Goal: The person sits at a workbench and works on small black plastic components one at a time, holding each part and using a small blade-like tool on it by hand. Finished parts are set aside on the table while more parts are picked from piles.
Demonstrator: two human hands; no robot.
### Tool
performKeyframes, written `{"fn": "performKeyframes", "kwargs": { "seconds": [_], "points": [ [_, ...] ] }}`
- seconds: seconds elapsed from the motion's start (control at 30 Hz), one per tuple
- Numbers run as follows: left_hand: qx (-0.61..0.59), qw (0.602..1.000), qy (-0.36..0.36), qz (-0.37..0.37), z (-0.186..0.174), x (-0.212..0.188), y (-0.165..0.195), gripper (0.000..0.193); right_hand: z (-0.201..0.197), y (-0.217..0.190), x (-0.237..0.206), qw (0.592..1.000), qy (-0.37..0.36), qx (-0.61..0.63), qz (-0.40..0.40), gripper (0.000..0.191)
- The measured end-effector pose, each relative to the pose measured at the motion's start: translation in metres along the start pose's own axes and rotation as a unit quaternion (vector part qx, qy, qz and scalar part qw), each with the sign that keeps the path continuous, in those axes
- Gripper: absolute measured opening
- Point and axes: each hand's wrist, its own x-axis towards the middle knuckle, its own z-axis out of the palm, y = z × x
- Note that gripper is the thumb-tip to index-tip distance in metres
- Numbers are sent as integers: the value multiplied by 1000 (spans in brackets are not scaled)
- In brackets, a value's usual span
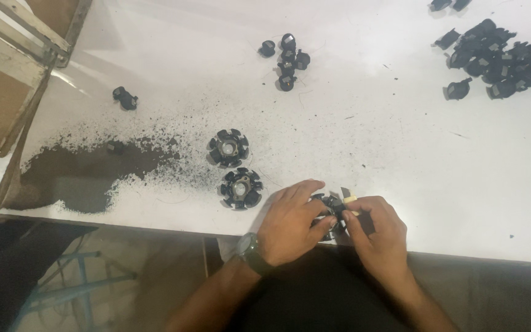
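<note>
At the near edge of the white, dust-marked table [401, 154], left hand [290, 224] lying palm down, wrist ringed by a dark wristwatch [252, 252], fingers curled rightward and pressed onto a small black round plastic part with radial fins [332, 212]. Right hand [379, 230] just beside it, also palm down, thumb and forefinger pinched on the right side of the same finned part, a pale yellowish tip [350, 199] showing at the fingertip. Finned part mostly covered by both hands, resting on the table right at its near edge, between the two sets of fingers.

Just left of the left hand, a second black finned round piece with a pale centre [241, 188], flat on the table. Slightly farther, a third matching finned piece [228, 147], near the second but not touching.

Farther left, a broad smear of dark grey powder [81, 172], spreading to scattered specks toward the middle. Beyond it, a lone small black knob-like piece [125, 98].

Toward the far middle, a small cluster of black rounded pieces [286, 58], touching one another. At the far right, a larger heap of similar black pieces [502, 61], loosely piled.

At the far left corner, a brown wooden frame with board panels [7, 67], overlapping the table's edge.
</note>
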Motion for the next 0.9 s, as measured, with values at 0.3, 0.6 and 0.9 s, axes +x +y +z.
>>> {"fn": "performKeyframes", "kwargs": {
  "seconds": [0.3, 0.6, 0.9],
  "points": [
    [-32, 999, 12, -28, 2, -2, -7, 11, -2, -3, 5, 999, 4, -30, -34, 16],
    [33, 999, -40, 9, -32, -18, -7, 23, 2, 7, -1, 998, 14, -41, -39, 16],
    [40, 995, -71, 57, -11, 15, -3, 17, 4, 19, -15, 990, 79, 54, -101, 30]
  ]
}}
